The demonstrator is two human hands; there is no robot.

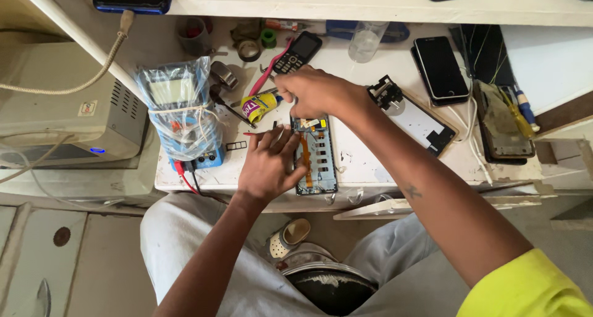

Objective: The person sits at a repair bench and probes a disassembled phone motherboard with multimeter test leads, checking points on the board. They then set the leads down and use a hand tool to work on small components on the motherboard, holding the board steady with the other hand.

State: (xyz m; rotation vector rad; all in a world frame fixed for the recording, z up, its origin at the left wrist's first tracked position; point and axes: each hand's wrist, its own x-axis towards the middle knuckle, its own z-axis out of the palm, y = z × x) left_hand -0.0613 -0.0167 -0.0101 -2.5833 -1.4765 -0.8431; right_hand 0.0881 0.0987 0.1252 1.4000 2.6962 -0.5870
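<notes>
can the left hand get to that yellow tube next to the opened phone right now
Probably yes. The left hand rests on the opened phone, and the yellow tube lies just beyond its fingertips with only a thin red tool between.

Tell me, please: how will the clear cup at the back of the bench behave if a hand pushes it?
The cup looks thin, clear and empty, so probably light and quick to slide. It stands upright and taller than wide, so a high push may tip it. Its round wall would likely let it roll toward the keypad phone.
</notes>
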